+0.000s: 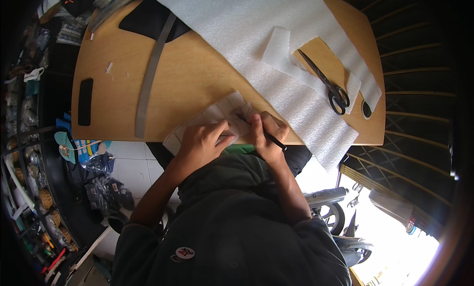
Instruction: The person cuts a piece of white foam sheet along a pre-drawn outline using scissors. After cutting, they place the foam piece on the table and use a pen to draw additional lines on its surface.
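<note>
So the pale, line-marked piece (207, 114) is right at the middle of the near edge of the counter (113, 108), lying at a slant, and a bit of it seems to poke past that edge. The right hand (269, 135) is closed around a slim black pen-like tool (274, 140), tip end angled down at the piece's right part. The left hand (203, 140) is bent over the piece with curled fingers; can't tell if it's pinching it or just pressing down.

My read: this is a marking or fine detail step, tool on the surface. Can't make out whether the tip actually touches. What the move calls for, imo, is a firm left hand so the piece doesn't creep, plus small, controlled strokes.

Further out, a white foam sheet (227, 39) runs from the far edge down past the near edge toward the right corner, with black-handled scissors (326, 82) by the right edge. Over left, there's a grey strip (154, 73) reaching the near edge, and a flat black rectangle (85, 102) beside the left edge.
</note>
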`<state>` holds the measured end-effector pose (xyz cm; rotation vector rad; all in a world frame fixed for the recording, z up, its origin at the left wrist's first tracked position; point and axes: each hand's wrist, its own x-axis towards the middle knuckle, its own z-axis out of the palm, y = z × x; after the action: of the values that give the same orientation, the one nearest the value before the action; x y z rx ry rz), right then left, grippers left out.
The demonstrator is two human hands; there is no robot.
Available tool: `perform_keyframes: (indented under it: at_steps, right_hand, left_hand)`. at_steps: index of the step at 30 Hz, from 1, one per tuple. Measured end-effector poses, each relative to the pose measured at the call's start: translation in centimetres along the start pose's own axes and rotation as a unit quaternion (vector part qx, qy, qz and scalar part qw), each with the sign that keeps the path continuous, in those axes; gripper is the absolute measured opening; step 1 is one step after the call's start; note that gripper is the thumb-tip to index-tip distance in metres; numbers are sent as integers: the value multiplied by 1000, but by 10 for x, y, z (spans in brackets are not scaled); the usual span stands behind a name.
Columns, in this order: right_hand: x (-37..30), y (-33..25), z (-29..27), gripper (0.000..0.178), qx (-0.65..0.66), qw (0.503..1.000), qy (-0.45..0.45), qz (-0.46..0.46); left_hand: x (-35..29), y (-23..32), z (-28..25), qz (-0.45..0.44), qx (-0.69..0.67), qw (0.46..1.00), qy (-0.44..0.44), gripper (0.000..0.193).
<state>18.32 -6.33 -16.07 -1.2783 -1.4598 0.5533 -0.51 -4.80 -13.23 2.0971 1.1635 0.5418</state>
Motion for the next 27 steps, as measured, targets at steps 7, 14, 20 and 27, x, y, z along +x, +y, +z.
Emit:
perform_keyframes:
  at_steps: [7,14,20,27]
  right_hand:
    - [-1,-2,-2,23,-35,997,43,53]
    - [0,-1,-1,24,-22,996,58,57]
    - [0,-3,-4,25,-28,995,64,77]
    - [-1,-9,-9,31,-35,996,52,68]
  left_hand:
    - [-1,-1,3,16,1,1000,20,23]
    - [0,2,0,4,4,1000,5,23]
    - [0,1,1,14,10,1000,15,24]
    - [-2,6,-2,2,-1,1000,3,23]
